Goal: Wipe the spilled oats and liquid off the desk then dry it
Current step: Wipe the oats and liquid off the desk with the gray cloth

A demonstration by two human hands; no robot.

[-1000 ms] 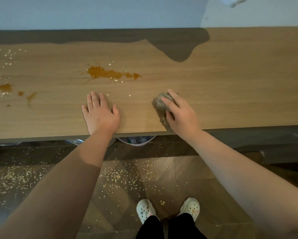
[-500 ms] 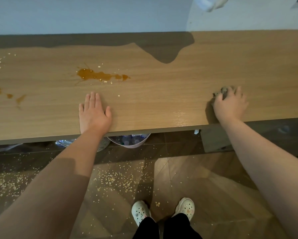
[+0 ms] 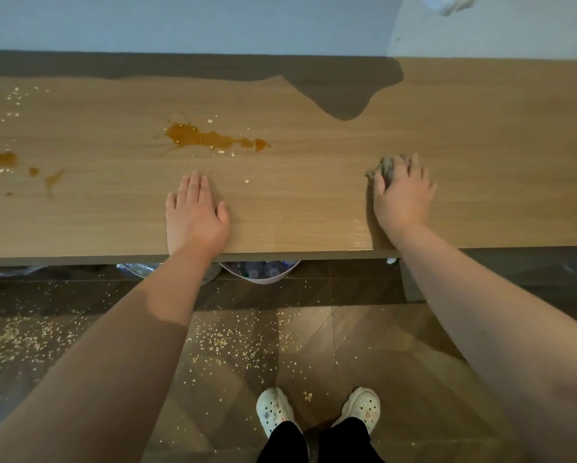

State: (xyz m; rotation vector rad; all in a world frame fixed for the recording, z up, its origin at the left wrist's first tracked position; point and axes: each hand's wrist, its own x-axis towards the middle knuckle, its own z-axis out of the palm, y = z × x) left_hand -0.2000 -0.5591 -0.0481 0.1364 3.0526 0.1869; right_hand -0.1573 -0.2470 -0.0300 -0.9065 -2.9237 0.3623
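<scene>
Gripping rag [image 3: 383, 168], right hand [image 3: 402, 198], left hand [image 3: 195, 217] flat on desk [image 3: 307, 198]

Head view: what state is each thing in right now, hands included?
left hand: open, flat on the desk.
right hand: grips the cloth, pressing it onto the desk.
cloth: bunched under the right hand's fingers.
brown puddle: unwiped, mid-desk, apart from both hands.
brown spots: unwiped, far left.
oats: scattered, mostly at the desk's left end.
desk: wet sheen at front edge beside right hand.
</scene>
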